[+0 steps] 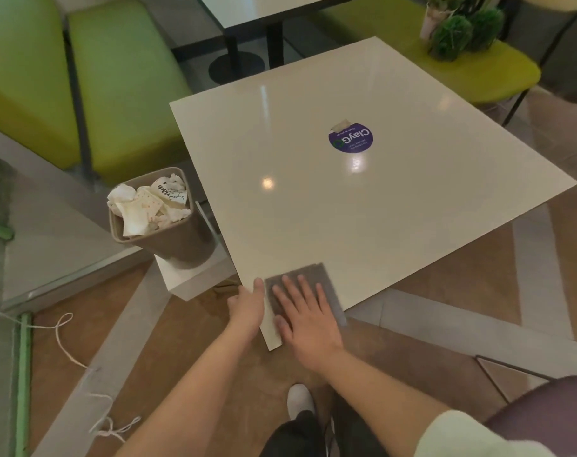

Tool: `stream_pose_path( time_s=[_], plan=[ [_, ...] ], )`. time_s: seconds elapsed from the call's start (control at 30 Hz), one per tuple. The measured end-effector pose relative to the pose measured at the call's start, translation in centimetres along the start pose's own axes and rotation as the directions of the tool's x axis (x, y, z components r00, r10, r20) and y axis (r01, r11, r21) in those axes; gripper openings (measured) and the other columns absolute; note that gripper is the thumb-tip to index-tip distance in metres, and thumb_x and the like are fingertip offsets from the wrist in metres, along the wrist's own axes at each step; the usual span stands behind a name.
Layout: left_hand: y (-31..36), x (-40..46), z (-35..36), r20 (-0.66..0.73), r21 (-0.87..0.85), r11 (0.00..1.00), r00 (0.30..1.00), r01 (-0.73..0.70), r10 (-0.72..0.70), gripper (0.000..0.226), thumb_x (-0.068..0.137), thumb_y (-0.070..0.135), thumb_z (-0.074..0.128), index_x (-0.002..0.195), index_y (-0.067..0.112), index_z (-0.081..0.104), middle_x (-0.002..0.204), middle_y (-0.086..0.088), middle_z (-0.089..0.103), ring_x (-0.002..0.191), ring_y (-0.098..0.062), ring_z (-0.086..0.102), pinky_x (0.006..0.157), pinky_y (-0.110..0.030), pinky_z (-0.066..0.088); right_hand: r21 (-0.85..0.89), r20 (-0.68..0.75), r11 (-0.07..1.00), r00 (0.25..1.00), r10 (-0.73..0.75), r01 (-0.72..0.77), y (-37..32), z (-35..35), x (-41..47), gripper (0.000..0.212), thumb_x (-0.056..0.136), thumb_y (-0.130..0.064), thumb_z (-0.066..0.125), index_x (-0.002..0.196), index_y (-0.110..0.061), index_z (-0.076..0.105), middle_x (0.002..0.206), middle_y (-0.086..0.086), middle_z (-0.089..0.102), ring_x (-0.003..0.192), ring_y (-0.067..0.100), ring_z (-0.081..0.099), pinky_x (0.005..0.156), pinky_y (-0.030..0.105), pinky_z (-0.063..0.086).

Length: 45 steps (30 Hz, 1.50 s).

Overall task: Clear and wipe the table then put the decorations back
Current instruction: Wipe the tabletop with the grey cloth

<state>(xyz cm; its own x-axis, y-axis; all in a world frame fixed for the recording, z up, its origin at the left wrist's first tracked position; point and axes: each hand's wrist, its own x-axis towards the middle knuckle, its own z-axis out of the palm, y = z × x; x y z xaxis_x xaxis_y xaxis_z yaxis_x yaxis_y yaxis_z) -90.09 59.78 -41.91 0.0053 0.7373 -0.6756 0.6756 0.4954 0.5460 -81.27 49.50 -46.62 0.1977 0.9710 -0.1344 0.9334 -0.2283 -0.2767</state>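
- The right hand (305, 311) lies flat on a grey cloth (305, 285), fingers straight and spread, pressing it onto the near corner of the table (346, 209); nothing is curled round the cloth.
- The left hand (247, 305) sits just beside the cloth at the table's near left edge, thumb up on the surface and the other fingers seemingly dropping below the edge. It appears to steady the table rather than hold anything, though the fingers under the edge are hidden.
- The cloth is folded to a rough rectangle, one side hanging slightly over the near edge of the table.
- Judged from this, the wiping step is in hand: the top carries nothing loose, only a round purple sticker (350, 139) near its middle, and ceiling lights reflect off the surface.
- A bin (168, 239) stuffed with crumpled paper stands on a low white block just beside the table's left side, which suggests the clearing is done.
- The decorations (458, 31), green ball-shaped plants and a wrapped bouquet, wait on the yellow-green seat (478, 74) beyond the far corner, well apart from the hands.
- The next move likely calls for even flat pressure while sweeping the cloth over the remaining surface, then a reach across to the seat to fetch the decorations.
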Motion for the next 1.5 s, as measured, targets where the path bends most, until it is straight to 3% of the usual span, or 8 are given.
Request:
stream_pose_path(
  time_s=[0.2,0.37,0.67,0.83,0.97,1.07,1.33,1.5],
  plan=[
    [0.6,-0.9,1.0,-0.081,0.052,0.998,0.996,0.027,-0.023,0.077,0.098,0.057,0.035,0.153,0.005,0.019,0.153,-0.022,0.022,0.138,-0.036,0.031,0.11,-0.039,0.03,-0.009,0.068,0.994,0.991,-0.111,0.112,1.5,-0.4,0.1,0.054,0.102,-0.049,0.018,0.154,-0.035,0.017,0.162,-0.01,0.008,0.151,0.018,0.0,0.118,0.043,-0.003],
    [1.3,-1.8,2.6,-0.1,0.089,0.994,0.994,0.056,-0.047,0.093,0.094,0.057,0.044,0.154,0.005,-0.004,0.16,-0.014,0.007,0.146,-0.03,0.01,0.115,-0.043,0.019,-0.051,0.053,0.988,0.987,0.151,-0.149,11.5,-4.1,1.6,0.065,0.087,-0.057,-0.012,0.149,-0.039,-0.013,0.16,-0.015,-0.014,0.142,0.007,-0.025,0.116,0.036,-0.019],
    [1.3,-3.1,5.5,-0.293,0.078,0.994,0.955,0.078,-0.052,0.097,0.091,0.047,0.058,0.154,0.005,-0.004,0.163,-0.005,0.003,0.147,-0.029,0.007,0.116,-0.045,0.02,-0.022,0.09,0.924,0.92,0.382,-0.382,19.0,-7.6,4.0,0.057,0.104,-0.046,0.009,0.155,-0.03,-0.008,0.162,-0.005,-0.017,0.149,0.021,-0.017,0.12,0.046,-0.011],
    [2.3,-4.3,6.9,-0.36,0.199,0.973,0.932,0.114,-0.036,0.091,0.094,0.048,0.053,0.155,0.007,0.0,0.163,-0.007,0.002,0.148,-0.03,0.005,0.119,-0.043,0.012,-0.046,0.172,0.999,0.985,-0.013,0.021,15.0,-5.8,2.9,0.066,0.093,-0.063,-0.007,0.15,-0.029,-0.012,0.158,-0.005,-0.021,0.147,0.021,-0.021,0.115,0.042,-0.021],
    [3.6,-6.2,10.3,-0.381,0.324,0.945,0.92,0.046,0.086,0.077,0.1,0.039,0.044,0.155,0.011,-0.001,0.163,-0.004,0.001,0.149,-0.025,0.002,0.121,-0.041,0.005,-0.135,0.293,0.915,0.898,-0.329,0.379,16.0,-5.4,2.5,0.074,0.097,-0.068,0.009,0.154,-0.023,0.022,0.161,0.003,0.022,0.149,0.025,0.009,0.114,0.048,0.009],
    [4.8,-7.1,12.2,-0.373,0.373,0.928,0.913,-0.013,0.163,0.071,0.101,0.04,0.042,0.155,0.015,0.005,0.163,-0.003,0.006,0.149,-0.024,0.005,0.121,-0.042,0.007,-0.212,0.334,0.797,0.808,-0.486,0.566,20.0,-6.6,2.9,0.071,0.095,-0.062,0.021,0.156,-0.027,0.016,0.162,-0.001,0.017,0.15,0.024,0.011,0.115,0.046,0.009],
    [6.4,-7.9,16.7,-0.171,0.664,0.711,0.879,-0.23,0.444,0.078,0.088,0.058,0.056,0.152,0.029,0.023,0.158,0.002,0.021,0.145,-0.019,0.015,0.12,-0.039,0.004,-0.219,0.346,0.831,0.837,-0.423,0.511,33.4,-11.8,3.5,0.076,0.093,-0.068,0.024,0.156,-0.032,0.003,0.164,-0.006,0.004,0.151,0.021,0.003,0.118,0.043,0.003],
    [7.8,-8.3,19.0,-0.221,0.684,0.713,0.886,-0.156,0.407,0.065,0.096,0.052,0.045,0.151,0.024,0.025,0.157,0.001,0.025,0.145,-0.018,0.019,0.121,-0.04,0.002,-0.201,0.357,0.88,0.869,-0.343,0.43,31.3,-10.4,3.1,0.079,0.09,-0.071,0.023,0.155,-0.027,0.016,0.162,0.001,0.02,0.149,0.026,0.014,0.115,0.048,0.01]
  ],
)
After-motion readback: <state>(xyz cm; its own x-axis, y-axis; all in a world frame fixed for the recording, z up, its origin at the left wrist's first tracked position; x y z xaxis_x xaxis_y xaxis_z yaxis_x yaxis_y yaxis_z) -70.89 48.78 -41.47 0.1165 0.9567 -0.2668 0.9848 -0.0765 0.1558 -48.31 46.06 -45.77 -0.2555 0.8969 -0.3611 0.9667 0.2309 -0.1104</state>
